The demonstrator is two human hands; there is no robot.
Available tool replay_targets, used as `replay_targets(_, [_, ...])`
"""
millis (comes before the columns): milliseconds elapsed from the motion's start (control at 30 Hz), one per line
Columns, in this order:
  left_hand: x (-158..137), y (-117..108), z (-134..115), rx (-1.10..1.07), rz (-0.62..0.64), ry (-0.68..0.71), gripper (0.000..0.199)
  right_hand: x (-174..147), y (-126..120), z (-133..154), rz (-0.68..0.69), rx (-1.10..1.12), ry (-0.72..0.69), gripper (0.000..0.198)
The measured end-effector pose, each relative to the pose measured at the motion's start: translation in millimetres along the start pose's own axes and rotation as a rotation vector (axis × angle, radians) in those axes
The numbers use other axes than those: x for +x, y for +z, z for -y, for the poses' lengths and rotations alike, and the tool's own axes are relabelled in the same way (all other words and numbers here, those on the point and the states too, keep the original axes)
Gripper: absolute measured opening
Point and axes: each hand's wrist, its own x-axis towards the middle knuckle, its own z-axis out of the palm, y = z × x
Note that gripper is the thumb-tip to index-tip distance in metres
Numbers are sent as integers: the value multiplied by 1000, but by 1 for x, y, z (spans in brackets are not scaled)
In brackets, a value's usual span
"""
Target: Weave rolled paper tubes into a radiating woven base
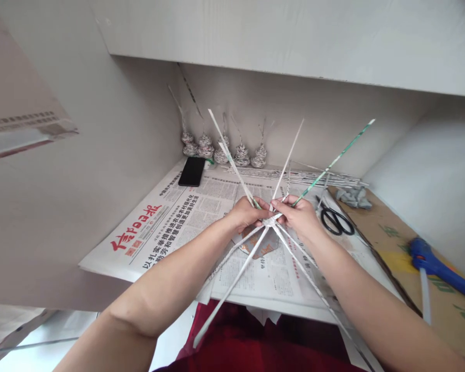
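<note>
Between my hands is a small woven paper base [269,222], with several long rolled-paper sticks fanning out from it in all directions. My left hand [251,213] is closed on the left side of this paper weaving, thumb towards the centre. From the right, my right hand [292,211] pinches it near the middle, beside a green-and-white paper stick [333,161] that slants up to the right. Some sticks reach down towards my lap and over the table edge. The fingertips partly hide the woven centre.
Newspaper [170,222] covers the table. Several small woven paper gourds [242,154] line the back wall, near a black phone [191,171] and a bundle of paper sticks [306,177]. Black-handled scissors [337,221], cardboard [387,243] and a blue glue gun [442,266] are right. A shelf overhangs.
</note>
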Motion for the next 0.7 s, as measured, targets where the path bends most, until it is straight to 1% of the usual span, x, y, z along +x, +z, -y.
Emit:
replay_targets(167, [2,0,2,-7,-75,-63,19,-1,1,-3,11,33,-10,37])
replay_targets(333, [3,1,2,-55,-75,-75,25,-1,0,-7,11,83,-11,38])
replay_targets(467, [4,0,3,-41,-111,-83,19,-1,-2,-5,43,178,75,38])
replay_targets(567, [7,-1,5,-72,-125,-75,20,-1,-5,-1,109,224,144,40])
replay_targets(633, [8,-2,7,-94,-116,-81,21,-2,-8,0,135,224,165,39])
replay_targets(700, [8,-2,6,-95,-122,-91,20,-4,-9,1,120,214,172,36])
